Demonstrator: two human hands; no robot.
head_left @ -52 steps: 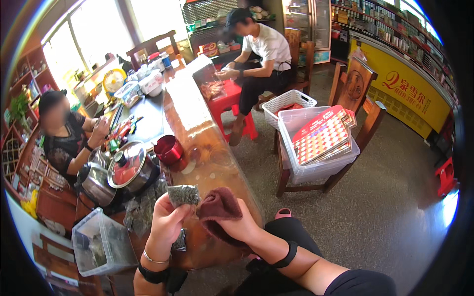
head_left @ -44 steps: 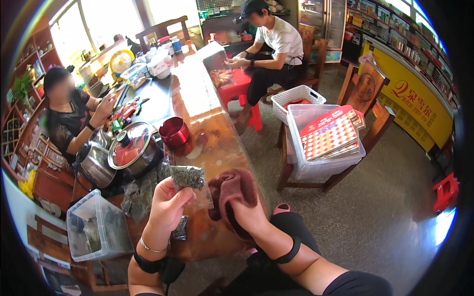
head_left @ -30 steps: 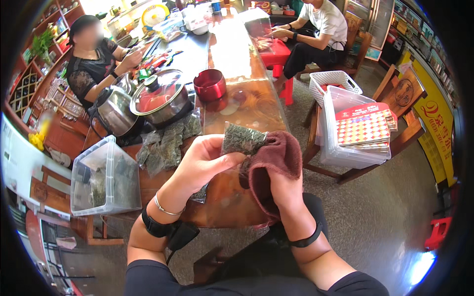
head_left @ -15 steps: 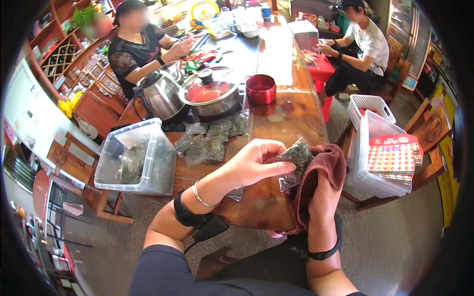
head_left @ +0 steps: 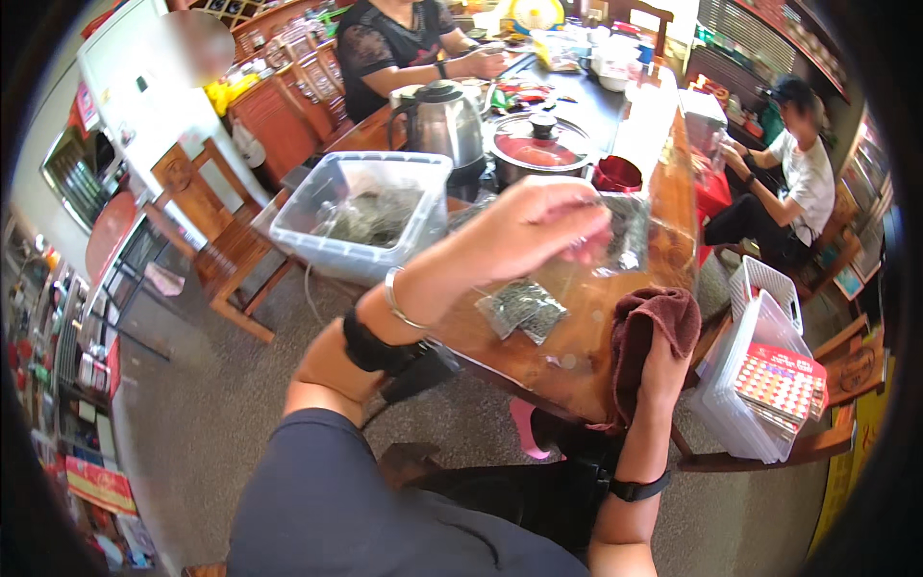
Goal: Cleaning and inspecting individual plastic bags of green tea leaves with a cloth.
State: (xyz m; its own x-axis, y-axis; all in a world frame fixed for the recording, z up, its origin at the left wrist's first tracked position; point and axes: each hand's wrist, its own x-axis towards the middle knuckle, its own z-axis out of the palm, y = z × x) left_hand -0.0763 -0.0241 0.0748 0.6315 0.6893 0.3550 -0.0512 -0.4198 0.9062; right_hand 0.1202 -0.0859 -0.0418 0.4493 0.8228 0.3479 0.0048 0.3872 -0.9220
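Observation:
My left hand (head_left: 550, 219) is raised over the table, fingers closed on the edge of a clear packet of dark green dried flakes (head_left: 629, 237). The hand is slightly blurred by motion. Lower and to the right, a brown cloth (head_left: 646, 332) is bunched in my right hand (head_left: 665, 370), whose fingers are mostly covered by it. Cloth and held packet are apart. Flat on the wooden table (head_left: 586, 351), below my left hand, lie smaller clear packets (head_left: 524, 310) with similar contents. To the left stands a clear plastic bin (head_left: 361, 216) holding more such packets.
Behind the bin are a steel kettle (head_left: 444, 125), a glass-lidded pot (head_left: 540, 144) and a red metal pot (head_left: 616, 175). Clear bins with red-patterned cartons (head_left: 784, 380) stand at the right. One person (head_left: 394, 48) works across the table, another (head_left: 803, 163) sits at far right.
My left hand has carried the packet away from the brown cloth, up and over the table. My right hand still holds the cloth. The view has swung, showing more floor at the left.

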